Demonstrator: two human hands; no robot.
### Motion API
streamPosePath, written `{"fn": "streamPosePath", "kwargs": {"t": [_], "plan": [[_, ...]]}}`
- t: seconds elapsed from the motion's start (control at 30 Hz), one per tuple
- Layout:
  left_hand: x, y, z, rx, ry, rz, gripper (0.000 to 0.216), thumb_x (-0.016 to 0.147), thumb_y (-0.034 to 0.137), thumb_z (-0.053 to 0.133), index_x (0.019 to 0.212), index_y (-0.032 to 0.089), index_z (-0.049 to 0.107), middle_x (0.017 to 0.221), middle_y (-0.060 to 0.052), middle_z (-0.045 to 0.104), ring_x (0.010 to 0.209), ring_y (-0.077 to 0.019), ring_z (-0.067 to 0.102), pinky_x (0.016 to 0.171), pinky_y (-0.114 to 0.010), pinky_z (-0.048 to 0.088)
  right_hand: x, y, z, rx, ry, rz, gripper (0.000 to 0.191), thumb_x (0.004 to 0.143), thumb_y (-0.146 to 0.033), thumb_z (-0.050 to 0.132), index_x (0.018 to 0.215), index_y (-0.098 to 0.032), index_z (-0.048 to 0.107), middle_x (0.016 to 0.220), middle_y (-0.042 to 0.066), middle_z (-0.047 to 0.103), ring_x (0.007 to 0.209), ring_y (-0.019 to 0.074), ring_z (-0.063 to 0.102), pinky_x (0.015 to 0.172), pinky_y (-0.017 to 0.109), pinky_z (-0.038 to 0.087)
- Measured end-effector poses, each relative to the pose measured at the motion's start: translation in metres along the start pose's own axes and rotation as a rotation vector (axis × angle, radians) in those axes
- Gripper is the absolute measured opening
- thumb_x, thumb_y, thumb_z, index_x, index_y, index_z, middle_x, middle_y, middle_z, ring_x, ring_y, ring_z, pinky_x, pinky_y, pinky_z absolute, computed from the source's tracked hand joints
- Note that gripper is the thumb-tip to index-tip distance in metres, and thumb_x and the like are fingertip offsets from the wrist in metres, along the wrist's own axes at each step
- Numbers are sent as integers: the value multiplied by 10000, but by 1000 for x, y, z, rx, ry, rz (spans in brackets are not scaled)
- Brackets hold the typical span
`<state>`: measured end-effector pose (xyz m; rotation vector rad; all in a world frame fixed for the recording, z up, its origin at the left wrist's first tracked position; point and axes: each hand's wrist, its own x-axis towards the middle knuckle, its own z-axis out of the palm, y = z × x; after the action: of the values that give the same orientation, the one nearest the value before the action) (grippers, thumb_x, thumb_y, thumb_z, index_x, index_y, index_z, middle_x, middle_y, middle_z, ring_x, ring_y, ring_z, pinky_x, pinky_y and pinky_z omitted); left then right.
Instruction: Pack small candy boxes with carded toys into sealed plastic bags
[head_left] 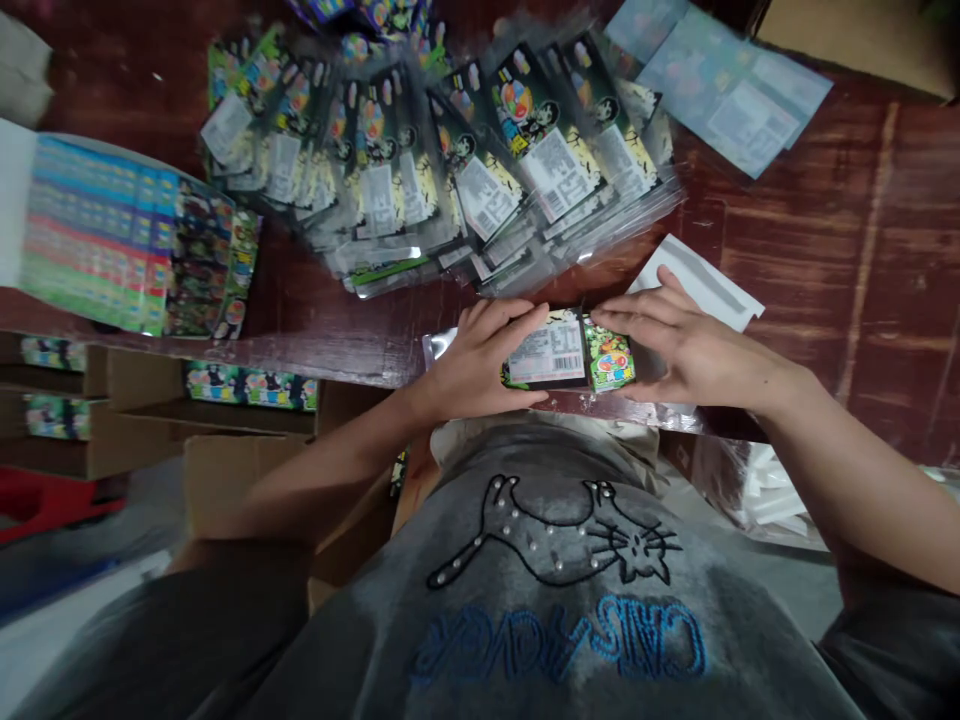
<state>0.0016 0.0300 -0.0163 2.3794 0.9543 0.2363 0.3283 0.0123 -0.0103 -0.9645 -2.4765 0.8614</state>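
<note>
1. Left and near, open cardboard boxes (146,378) hold small packs (251,385) printed green and white; right and near, a clear plastic bag (716,490) holds white pieces (772,495)
2. The left hand (484,355) straddles a dark printed packet (551,350), fingers along its far edge, thumb at its near edge
3. The right hand (679,345) pinches a green box (610,357) between thumb and fingers
4. Packet and box meet between the hands at the near edge of the table (795,270); whether one sits inside the other, I cannot tell
5. Far side: flat, glossy bags (551,150) overlap, dark-printed with pale labels
6. Far right: frosted packets (739,90) lie on smooth red-brown wood
</note>
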Motion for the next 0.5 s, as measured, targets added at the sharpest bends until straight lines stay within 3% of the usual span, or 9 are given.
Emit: {"fn": "streamPosePath", "kwargs": {"t": [0.2,0.37,0.5], "plan": [[-15,-11,-4,92,61,-28,929,847,522,829,1638,231,437,1516,-168,565,1375,-387,543,1160,-515,375,28,11,0,-79,-51,-71,775,981,-537,698,1634,-184,472,1534,188,582,1418,407,549,1295,752,260],[-16,-2,4,80,94,-166,992,828,447,869,1665,246,376,1546,-169,533,1435,-390,509,1189,-509,367,53,9,2,-71,-89,-57,811,968,-583,707,1648,-220,454,1580,168,557,1480,429,498,1312,767,210],[-15,4,8,-4,144,-285,1057,775,390,917,1663,244,363,1532,-164,509,1452,-390,490,1212,-544,400,59,-2,16,50,-45,-29,1037,926,-717,693,1722,-197,280,1722,216,386,1604,454,347,1288,769,269]]}}
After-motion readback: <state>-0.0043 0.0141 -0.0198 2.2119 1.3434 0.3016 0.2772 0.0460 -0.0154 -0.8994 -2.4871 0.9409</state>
